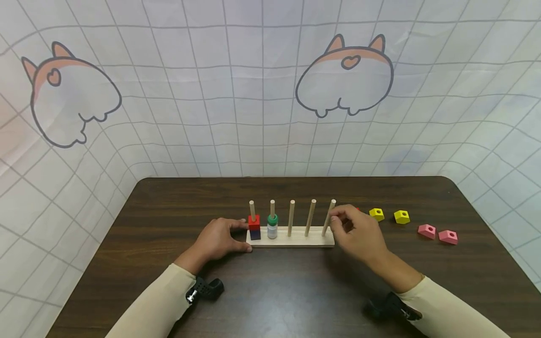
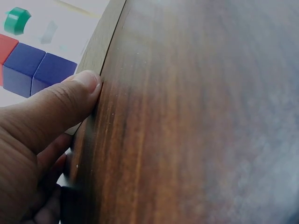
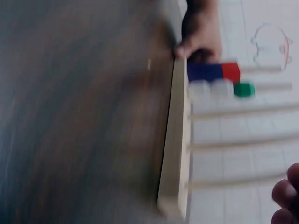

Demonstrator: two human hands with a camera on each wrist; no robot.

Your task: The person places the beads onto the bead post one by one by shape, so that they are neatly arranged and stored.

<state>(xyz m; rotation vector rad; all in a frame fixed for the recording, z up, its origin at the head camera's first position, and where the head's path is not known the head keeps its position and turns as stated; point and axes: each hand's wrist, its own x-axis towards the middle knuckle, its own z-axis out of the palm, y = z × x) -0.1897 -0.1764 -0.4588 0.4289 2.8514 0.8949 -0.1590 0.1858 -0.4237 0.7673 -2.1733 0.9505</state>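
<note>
A wooden peg board [image 1: 289, 241] with several upright pegs stands mid-table. My left hand [image 1: 220, 238] grips its left end, the thumb [image 2: 86, 84] pressing the front edge. On the leftmost peg a red block [image 1: 254, 220] sits above two dark blue blocks [image 2: 25, 65]. The peg beside it carries a green bead [image 1: 272, 219] over white beads [image 1: 272, 232]; the other pegs are bare. Beside the rightmost peg [image 1: 328, 217] is my right hand [image 1: 359, 234], fingers loosely bent, with nothing visible between them. Its fingertips [image 3: 284, 193] show at the edge of the blurred right wrist view.
Two yellow blocks [image 1: 401, 217] with holes lie at the back right. Nearer the right edge are two pink blocks [image 1: 427, 231]. A bit of red [image 1: 358, 209] peeks out behind my right hand. The dark wooden table [image 1: 279, 281] meets a patterned cloth [image 1: 262, 117] behind.
</note>
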